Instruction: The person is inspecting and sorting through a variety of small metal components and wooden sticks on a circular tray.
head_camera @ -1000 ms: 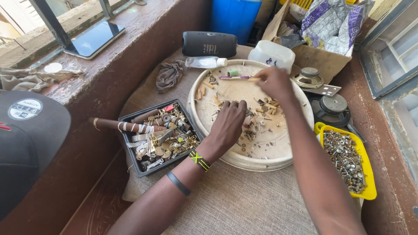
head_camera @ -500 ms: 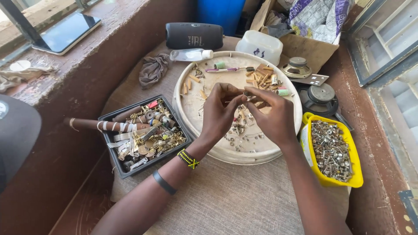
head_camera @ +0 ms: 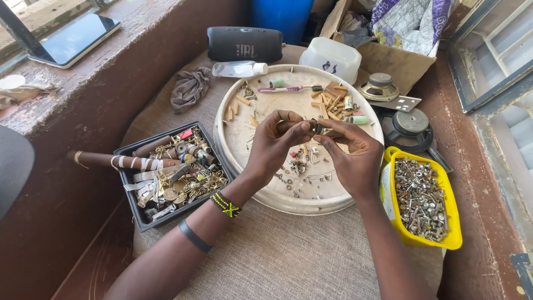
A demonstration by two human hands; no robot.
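Sunlight falls on a grey woven cloth (head_camera: 288, 261) covering the seat. A worn brown ledge (head_camera: 72, 66) runs along the left, with a dark wall face below it. On the right, a window frame (head_camera: 488, 55) stands over reddish ground.

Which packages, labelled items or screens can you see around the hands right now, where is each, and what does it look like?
Phone: on the ledge, far left; flat, dark screen, pale edge.
Speaker: behind the round tray; black cylinder with a logo.
Small bottle: lying before the speaker; clear, white cap.
Plastic tub: behind the tray; white, blue marking.
Cardboard box: far right; brown, holding a printed white and purple bag.
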